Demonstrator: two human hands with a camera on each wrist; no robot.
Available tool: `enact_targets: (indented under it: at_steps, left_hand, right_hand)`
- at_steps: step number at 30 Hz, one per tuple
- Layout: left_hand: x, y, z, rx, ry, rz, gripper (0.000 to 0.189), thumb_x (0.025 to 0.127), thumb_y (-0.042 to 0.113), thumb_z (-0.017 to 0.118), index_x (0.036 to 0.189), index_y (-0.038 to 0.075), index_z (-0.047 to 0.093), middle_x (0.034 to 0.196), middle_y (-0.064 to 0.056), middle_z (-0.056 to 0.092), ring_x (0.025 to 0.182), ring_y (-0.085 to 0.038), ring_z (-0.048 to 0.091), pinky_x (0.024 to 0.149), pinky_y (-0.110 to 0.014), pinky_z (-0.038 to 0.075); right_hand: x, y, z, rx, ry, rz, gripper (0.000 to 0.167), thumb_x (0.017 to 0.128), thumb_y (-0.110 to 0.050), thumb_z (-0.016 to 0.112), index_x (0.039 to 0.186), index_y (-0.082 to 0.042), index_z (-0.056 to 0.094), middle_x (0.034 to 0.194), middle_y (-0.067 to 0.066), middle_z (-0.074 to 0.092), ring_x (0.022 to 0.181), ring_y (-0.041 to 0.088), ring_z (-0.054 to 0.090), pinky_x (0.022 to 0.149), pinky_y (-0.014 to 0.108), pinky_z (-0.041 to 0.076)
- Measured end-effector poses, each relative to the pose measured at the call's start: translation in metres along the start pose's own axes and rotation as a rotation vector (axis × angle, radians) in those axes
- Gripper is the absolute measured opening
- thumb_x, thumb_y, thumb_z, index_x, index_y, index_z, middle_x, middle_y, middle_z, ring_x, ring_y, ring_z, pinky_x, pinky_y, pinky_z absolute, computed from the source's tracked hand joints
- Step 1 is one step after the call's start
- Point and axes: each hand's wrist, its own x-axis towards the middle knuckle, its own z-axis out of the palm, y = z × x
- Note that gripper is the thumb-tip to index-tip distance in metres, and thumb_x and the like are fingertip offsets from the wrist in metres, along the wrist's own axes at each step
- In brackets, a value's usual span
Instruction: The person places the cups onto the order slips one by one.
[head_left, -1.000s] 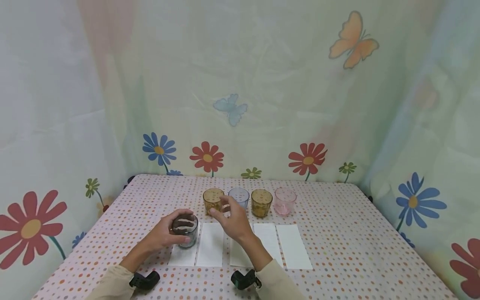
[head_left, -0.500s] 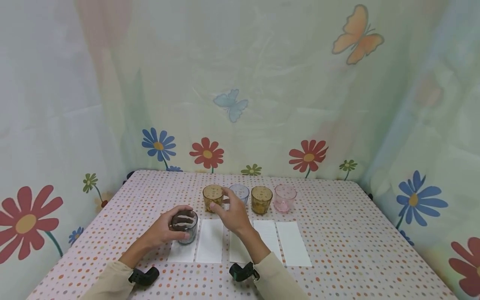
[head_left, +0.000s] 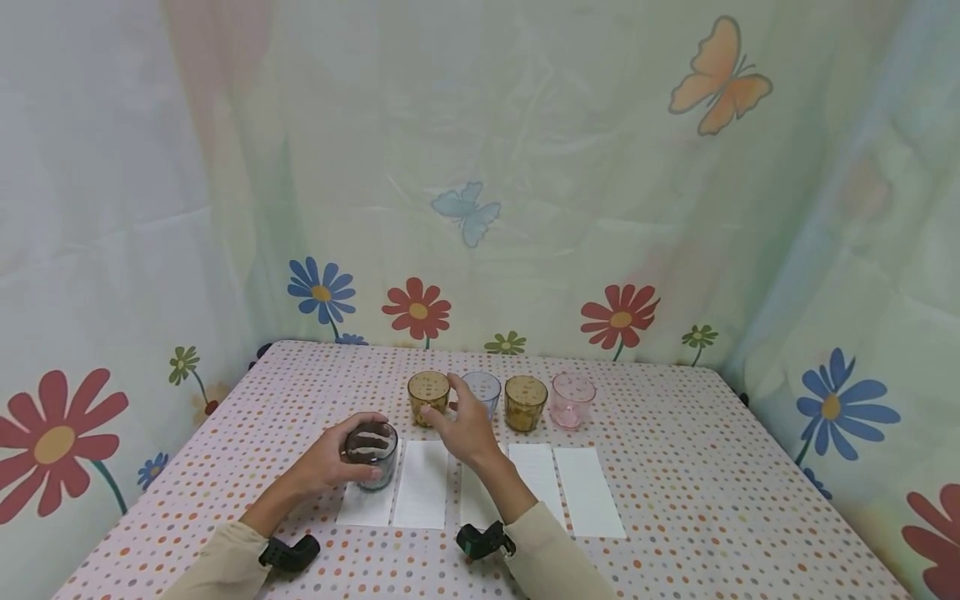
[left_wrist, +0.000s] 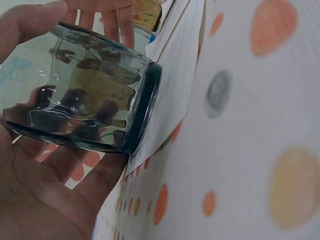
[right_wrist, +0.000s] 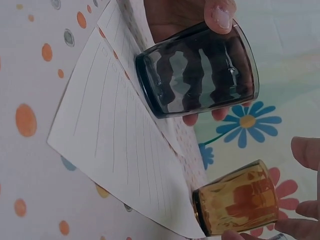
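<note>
My left hand (head_left: 335,460) curls round a smoky grey glass tumbler (head_left: 378,467), thumb on the near side and fingers behind it. In the left wrist view this tumbler (left_wrist: 95,95) has its thick dark base right at a white paper strip (left_wrist: 175,65). My right hand (head_left: 468,425) is beside an amber tumbler (head_left: 420,408), thumb and forefinger spread. In the right wrist view the fingertips (right_wrist: 306,152) stand near the rim of the amber tumbler (right_wrist: 240,200), not wrapped round it.
Behind the right hand a pale blue tumbler (head_left: 483,388), a second amber tumbler (head_left: 524,404) and a pink tumbler (head_left: 572,402) continue the row. Several white paper strips (head_left: 588,492) lie in front on the dotted tablecloth (head_left: 712,492). A flowered curtain (head_left: 525,267) encloses the table.
My right hand has shifted slightly, its forefinger closer to the right side of the amber tumbler. The left hand keeps its grip on the smoky grey tumbler in the same spot.
</note>
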Motion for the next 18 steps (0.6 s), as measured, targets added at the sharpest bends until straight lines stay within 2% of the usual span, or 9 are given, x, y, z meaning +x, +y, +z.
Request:
enact_targets:
  at_steps: [6,9,14,18]
  left_hand:
    - [0.001,-0.001,-0.001,0.002,-0.007,0.003,0.073,0.088,0.013,0.078,0.149,0.003,0.041,0.139,-0.023,0.055,0.127,-0.042,0.056,0.098,-0.032,0.053]
    - [0.002,-0.001,-0.002,0.010,-0.002,0.012,0.073,0.088,0.013,0.078,0.149,0.001,0.040,0.139,-0.023,0.056,0.127,-0.042,0.056,0.098,-0.034,0.053]
    - [0.001,-0.002,-0.002,0.011,0.008,0.012,0.072,0.087,0.013,0.079,0.148,0.004,0.042,0.138,-0.022,0.056,0.126,-0.041,0.057,0.098,-0.035,0.054]
    - [0.001,-0.004,-0.001,0.003,0.000,0.015,0.072,0.087,0.013,0.079,0.148,0.005,0.043,0.138,-0.022,0.056,0.126,-0.041,0.057,0.098,-0.033,0.053]
  right_hand:
    - [0.005,-0.002,0.002,-0.010,-0.036,0.008,0.080,0.096,-0.034,0.068,0.160,-0.009,0.026,0.162,0.019,0.032,0.147,0.041,0.033,0.116,0.059,0.033]
    - [0.009,-0.002,0.003,-0.020,-0.044,0.007,0.081,0.097,-0.035,0.067,0.161,-0.009,0.025,0.164,0.018,0.029,0.150,0.038,0.028,0.119,0.057,0.028]
    - [0.012,-0.001,0.006,-0.030,-0.058,0.026,0.081,0.098,-0.036,0.066,0.161,-0.010,0.023,0.165,0.017,0.027,0.152,0.037,0.025,0.120,0.056,0.026]
    - [0.014,0.002,0.010,-0.050,-0.049,0.019,0.080,0.097,-0.036,0.066,0.160,-0.009,0.024,0.163,0.017,0.030,0.150,0.036,0.029,0.119,0.056,0.028]
